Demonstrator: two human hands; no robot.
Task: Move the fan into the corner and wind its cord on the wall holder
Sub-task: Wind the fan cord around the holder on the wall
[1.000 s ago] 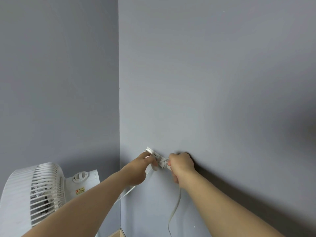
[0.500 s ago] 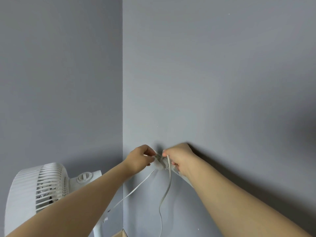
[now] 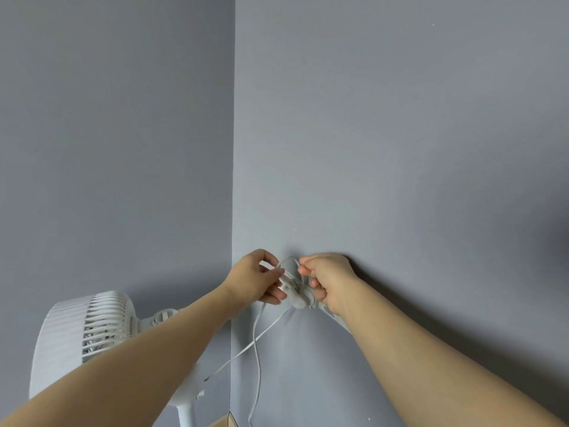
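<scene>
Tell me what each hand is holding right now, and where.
Both the left hand and the right hand pinch the white cord at the wall holder.

matt grey wall (image 3: 400, 134), white plastic fan (image 3: 77, 334)

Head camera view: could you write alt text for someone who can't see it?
Two bare hands, left hand and right hand, wind a white cord onto a small wall holder near a grey corner. A white fan stands at lower left.
</scene>
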